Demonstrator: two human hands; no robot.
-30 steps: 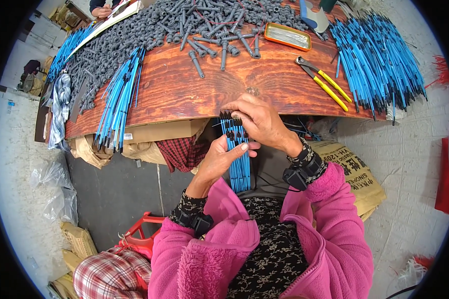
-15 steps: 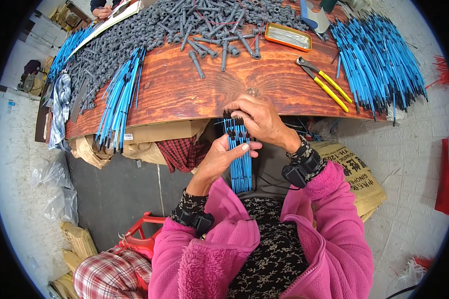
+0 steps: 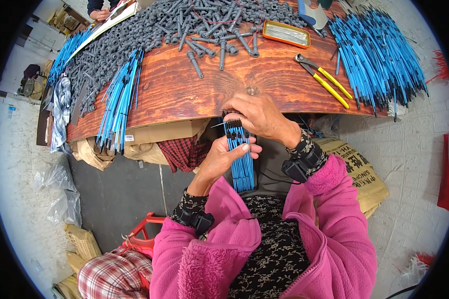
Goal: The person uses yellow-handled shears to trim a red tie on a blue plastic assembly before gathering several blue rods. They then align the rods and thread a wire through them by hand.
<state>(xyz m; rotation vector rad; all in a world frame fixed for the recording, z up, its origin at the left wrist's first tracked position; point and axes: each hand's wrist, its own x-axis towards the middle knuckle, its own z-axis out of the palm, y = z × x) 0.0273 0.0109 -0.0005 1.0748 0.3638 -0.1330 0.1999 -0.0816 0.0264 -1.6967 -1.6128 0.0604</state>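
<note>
My left hand (image 3: 223,158) is wrapped round a flat bundle of thin blue rods (image 3: 242,172) with black ends, held upright over my lap at the table's front edge. The thumb lies across the front of the bundle and the fingertips come round its right side. Just above, my right hand (image 3: 258,117) is closed over the bundle's black upper ends, thumb and fingers pinched together. A thin dark bit shows at those fingertips, too small to name. One blue rod end sticks out sideways to the left of the bundle.
Grey plastic fittings (image 3: 194,22) are heaped along the back of the wooden table (image 3: 184,94). Blue rods lie in a pile (image 3: 379,60) at right and a smaller bunch (image 3: 119,102) at left. Yellow-handled pincers (image 3: 324,79) and a tin (image 3: 286,34) lie right of centre. Another person's hand (image 3: 101,14) shows far left.
My right fingers have closed in and shifted slightly left over the bundle's upper ends, covering the farthest tips. My left hand keeps its hold almost unmoved.
</note>
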